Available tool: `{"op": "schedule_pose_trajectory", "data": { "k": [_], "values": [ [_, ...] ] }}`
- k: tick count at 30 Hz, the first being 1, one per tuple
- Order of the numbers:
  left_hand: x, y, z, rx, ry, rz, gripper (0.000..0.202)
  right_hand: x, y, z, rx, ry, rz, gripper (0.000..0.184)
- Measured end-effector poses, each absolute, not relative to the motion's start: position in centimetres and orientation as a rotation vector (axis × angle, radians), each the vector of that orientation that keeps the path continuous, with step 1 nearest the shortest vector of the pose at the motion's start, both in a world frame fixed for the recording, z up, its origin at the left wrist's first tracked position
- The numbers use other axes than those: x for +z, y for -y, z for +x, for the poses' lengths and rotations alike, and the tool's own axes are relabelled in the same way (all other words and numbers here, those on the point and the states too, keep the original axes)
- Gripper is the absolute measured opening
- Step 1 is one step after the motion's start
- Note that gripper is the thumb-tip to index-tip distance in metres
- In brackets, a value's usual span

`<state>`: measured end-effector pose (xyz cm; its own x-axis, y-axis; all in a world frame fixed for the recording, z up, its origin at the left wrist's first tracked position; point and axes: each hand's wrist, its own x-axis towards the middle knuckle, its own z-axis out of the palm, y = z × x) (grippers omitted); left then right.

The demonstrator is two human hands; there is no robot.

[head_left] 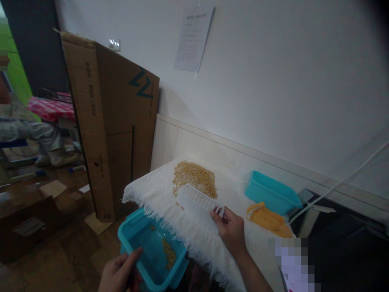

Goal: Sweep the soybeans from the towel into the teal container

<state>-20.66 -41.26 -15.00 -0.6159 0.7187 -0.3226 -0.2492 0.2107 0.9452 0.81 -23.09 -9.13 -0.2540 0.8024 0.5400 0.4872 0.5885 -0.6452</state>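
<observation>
My left hand (121, 271) grips the near left rim of a blue plastic bin (148, 243), its thumb over the edge. The bin sits below the table's fringed edge, and some soybeans (168, 253) lie in its bottom. In my right hand (230, 229) is a white plastic piece with a slotted edge (197, 202), pinched at its right end and lying low over the cloth. Just beyond it spreads a heap of soybeans (194, 176) on the white fringed tablecloth (152, 188). A few loose beans lie near the white piece's left end.
A second blue bin (272, 192) and a folded orange cloth (266, 219) are on the table's right. A white cable (343, 178) slants across the right side. A tall cardboard box (121, 121) stands left of the table. Another person's leg (33, 136) shows at far left.
</observation>
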Motion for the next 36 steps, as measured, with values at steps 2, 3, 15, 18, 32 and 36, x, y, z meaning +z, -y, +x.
{"op": "schedule_pose_trajectory", "data": {
  "k": [2,3,15,18,32,36],
  "values": [
    [-15.0,41.3,-20.6,1.526,-1.683,0.457,0.052,-9.3,23.1,0.8,0.425,1.913,-1.031,0.037],
    [-15.0,41.2,-20.7,1.529,-1.68,0.458,0.052,-9.3,23.0,0.7,0.421,1.913,-1.027,0.037],
    [-15.6,41.0,-21.4,1.514,-1.68,0.448,0.053,-8.7,23.6,0.5,0.466,1.981,-0.975,0.033],
    [-15.9,40.9,-21.8,1.515,-1.663,0.458,0.052,-8.4,24.0,0.4,0.484,2.024,-0.963,0.03],
    [-14.7,40.8,-21.5,1.509,-1.662,0.448,0.052,-8.2,26.1,-0.3,0.348,2.088,-0.833,0.026],
    [-14.8,40.8,-21.4,1.51,-1.681,0.46,0.052,-9.0,27.0,-0.3,0.18,2.097,-0.758,0.021]
  ]
}}
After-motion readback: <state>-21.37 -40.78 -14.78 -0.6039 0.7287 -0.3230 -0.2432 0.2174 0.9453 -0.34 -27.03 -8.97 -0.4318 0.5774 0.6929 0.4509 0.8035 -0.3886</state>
